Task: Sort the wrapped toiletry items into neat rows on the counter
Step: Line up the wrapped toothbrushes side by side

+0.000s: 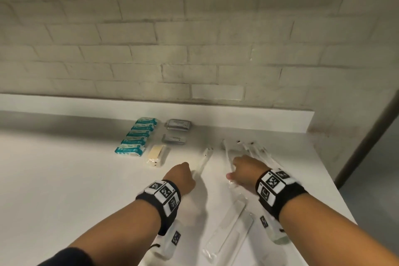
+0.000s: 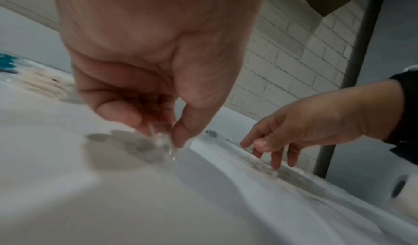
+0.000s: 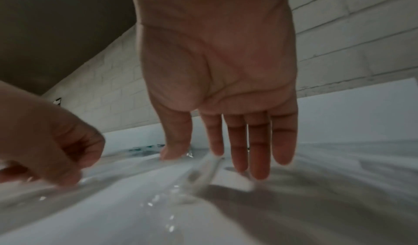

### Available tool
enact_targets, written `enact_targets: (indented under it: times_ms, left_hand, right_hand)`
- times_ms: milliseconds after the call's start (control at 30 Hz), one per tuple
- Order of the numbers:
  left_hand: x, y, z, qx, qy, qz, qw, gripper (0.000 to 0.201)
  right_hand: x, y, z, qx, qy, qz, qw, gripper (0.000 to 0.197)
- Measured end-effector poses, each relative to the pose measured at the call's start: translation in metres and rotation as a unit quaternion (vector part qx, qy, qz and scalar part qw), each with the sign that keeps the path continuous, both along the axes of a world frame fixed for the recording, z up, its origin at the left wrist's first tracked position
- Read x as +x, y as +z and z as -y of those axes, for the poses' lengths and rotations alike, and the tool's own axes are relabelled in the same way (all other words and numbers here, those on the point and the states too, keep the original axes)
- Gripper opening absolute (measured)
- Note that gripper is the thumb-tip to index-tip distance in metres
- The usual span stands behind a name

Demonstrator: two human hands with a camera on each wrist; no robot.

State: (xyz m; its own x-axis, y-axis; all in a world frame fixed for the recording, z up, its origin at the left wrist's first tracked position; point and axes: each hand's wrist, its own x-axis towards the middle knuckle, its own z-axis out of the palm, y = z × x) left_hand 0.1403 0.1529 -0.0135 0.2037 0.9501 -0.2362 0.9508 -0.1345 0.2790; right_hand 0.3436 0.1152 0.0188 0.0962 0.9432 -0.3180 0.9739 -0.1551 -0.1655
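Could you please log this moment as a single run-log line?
left hand: pinches wrapped toothbrush | right hand: open, fingers over toothbrush pile | teal packets: rowed

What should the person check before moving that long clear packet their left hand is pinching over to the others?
1. Left hand pinches the end of the clear wrapped packet: ok.
2. Right hand open, fingers straight over the other long packets: ok.
3. Teal packets already in a neat row: ok.
4. Grey sachets lined up: not ok, they look uneven.
5. Loose long packets near the counter's front edge are sorted: not ok.
6. Packet's contents: cannot tell.
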Motion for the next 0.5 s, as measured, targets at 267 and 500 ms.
enact_targets:
  times_ms: [267,500]
  left_hand:
    - [0.01,0.001,0.014,0.017,-0.185,0.029,0.982,0.048]
    - [0.025,-0.005,0.024,-0.003,-0.157,0.022,0.987,0.073]
  right_hand:
    - [0.001,0.008,0.021,-0.029,0.056,0.009,0.998,0.067]
    - [-0.006,0.003,0.022,-0.063,0.095,0.038,0.993,0.06]
